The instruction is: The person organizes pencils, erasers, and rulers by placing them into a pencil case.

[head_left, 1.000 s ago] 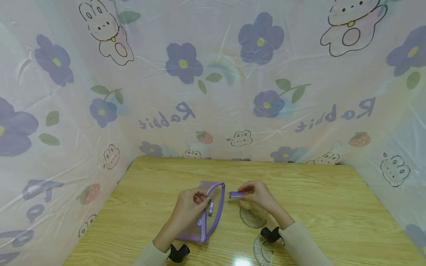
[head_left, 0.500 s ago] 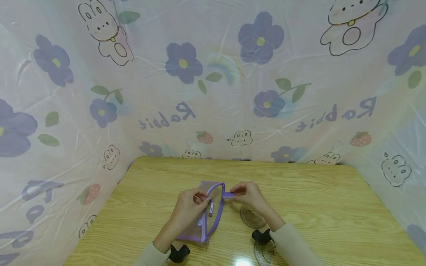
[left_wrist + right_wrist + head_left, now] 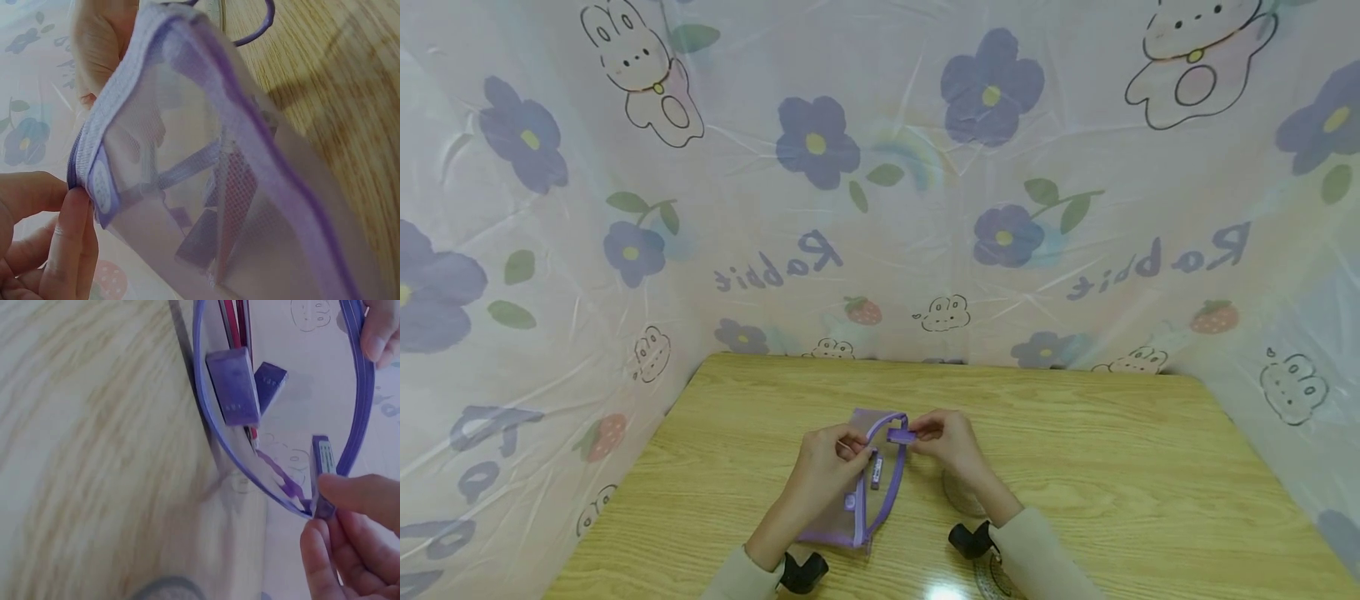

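Observation:
A purple-edged mesh pencil case [image 3: 833, 533] lies on the table with its zip mouth open. My left hand [image 3: 831, 462] pinches one zipped edge of it; the left wrist view shows thumb and fingers at that edge beside a small purple tag [image 3: 103, 190]. My right hand [image 3: 951, 442] pinches a small purple eraser [image 3: 322, 469] by its end, the free end over the mouth at the far corner. Inside the case are a larger purple block [image 3: 232, 387], another small purple eraser [image 3: 270, 384] and red sticks [image 3: 237, 325], perhaps pencils.
A clear protractor [image 3: 958, 493] lies under my right forearm, partly hidden. Another clear round-edged protractor [image 3: 991, 577] is nearer the front, mostly covered by the sleeve. The wood-grain table [image 3: 1150, 467] ends at a patterned curtain [image 3: 910, 208] at the back.
My right hand has moved left with the eraser, from beside the pencil case to over its open mouth. The left hand and the case stay in place.

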{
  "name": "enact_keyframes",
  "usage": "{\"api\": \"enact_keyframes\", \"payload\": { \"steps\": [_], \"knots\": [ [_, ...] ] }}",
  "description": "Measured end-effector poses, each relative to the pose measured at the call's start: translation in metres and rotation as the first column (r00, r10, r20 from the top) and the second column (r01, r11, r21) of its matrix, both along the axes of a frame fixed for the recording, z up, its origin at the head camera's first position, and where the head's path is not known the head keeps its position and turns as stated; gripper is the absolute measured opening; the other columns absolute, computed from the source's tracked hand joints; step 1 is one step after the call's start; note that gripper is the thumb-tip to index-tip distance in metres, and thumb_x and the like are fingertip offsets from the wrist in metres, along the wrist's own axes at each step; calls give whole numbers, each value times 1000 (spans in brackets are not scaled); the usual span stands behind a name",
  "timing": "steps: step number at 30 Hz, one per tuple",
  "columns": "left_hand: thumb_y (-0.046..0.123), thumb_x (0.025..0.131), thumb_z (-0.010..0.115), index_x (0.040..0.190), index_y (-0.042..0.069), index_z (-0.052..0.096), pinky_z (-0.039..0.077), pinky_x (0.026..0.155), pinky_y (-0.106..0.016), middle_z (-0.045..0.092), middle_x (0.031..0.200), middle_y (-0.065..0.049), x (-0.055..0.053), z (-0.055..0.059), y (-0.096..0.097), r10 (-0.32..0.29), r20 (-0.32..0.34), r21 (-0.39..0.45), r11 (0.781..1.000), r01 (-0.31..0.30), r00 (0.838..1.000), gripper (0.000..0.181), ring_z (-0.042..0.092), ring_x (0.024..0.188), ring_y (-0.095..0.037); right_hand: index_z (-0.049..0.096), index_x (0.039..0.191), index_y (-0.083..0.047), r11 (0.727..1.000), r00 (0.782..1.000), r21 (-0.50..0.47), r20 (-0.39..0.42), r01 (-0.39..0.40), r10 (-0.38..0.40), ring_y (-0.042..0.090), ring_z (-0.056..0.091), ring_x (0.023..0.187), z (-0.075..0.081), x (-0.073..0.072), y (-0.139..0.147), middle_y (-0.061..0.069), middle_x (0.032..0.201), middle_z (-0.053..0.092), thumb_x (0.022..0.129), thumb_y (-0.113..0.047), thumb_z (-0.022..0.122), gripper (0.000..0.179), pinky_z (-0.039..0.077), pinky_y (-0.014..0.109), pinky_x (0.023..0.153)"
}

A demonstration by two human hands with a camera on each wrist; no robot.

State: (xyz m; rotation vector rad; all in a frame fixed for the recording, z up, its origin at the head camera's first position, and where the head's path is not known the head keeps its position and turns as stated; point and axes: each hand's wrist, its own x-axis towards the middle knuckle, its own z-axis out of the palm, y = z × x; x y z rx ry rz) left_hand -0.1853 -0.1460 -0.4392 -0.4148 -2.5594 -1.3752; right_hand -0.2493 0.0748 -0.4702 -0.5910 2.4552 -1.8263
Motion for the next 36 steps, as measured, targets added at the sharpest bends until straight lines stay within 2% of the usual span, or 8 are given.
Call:
{"api": "enact_keyframes", "payload": {
  "steps": [7,10,18,22,25,31,36],
  "knots": [
    [0,85,76,88,2,72,55,56,-21,67,75,2,1,1,0,-3,13,0,1000,3,1000,5,63,64,-8,73,92,7,993,993,24,15,117,-117,21,66,77,-4,5,-9,11,88,71,73,14,80,21,57,24,67],
    [0,85,76,88,1,73,55,57,-21,67,76,2,1,1,0,-4,19,3,1000,4,1000,5,63,64,-8,73,91,6,990,990,24,13,142,-142,21,65,77,-6,6,-12,10,87,70,72,14,80,21,56,24,67],
    [-1,85,75,87,2,72,55,57,-22,67,76,1,0,0,0,-7,0,4,1000,7,1000,5,63,64,-8,73,90,6,985,985,-14,14,170,-170,19,64,74,-9,8,-20,10,86,70,72,11,81,20,56,24,65],
    [0,85,75,88,3,73,56,58,-21,67,76,2,0,1,0,-2,11,-2,1000,2,1000,5,63,65,-8,73,88,5,979,979,-13,-25,202,-202,20,66,72,-13,9,-26,11,84,70,71,8,84,21,57,24,65],
    [1,86,76,89,2,73,56,59,-21,67,77,2,1,1,0,-3,16,-2,1000,3,1000,5,63,66,-8,72,89,5,981,980,-4,-42,196,-196,22,68,74,-16,10,-29,13,85,71,72,5,86,22,58,23,66],
    [2,86,76,89,1,73,55,58,-20,67,78,1,1,1,0,-8,7,0,1000,8,1000,4,63,66,-9,70,93,10,980,981,-49,-13,191,-192,28,71,78,-13,14,-25,20,90,71,72,8,84,26,59,25,68],
    [3,87,76,88,2,73,55,58,-20,67,78,2,-1,0,1,-7,8,0,1000,7,1000,4,63,67,-9,69,95,10,977,979,-64,25,203,-202,25,70,78,-9,13,-18,21,92,70,77,9,80,21,59,25,68]
  ]
}}
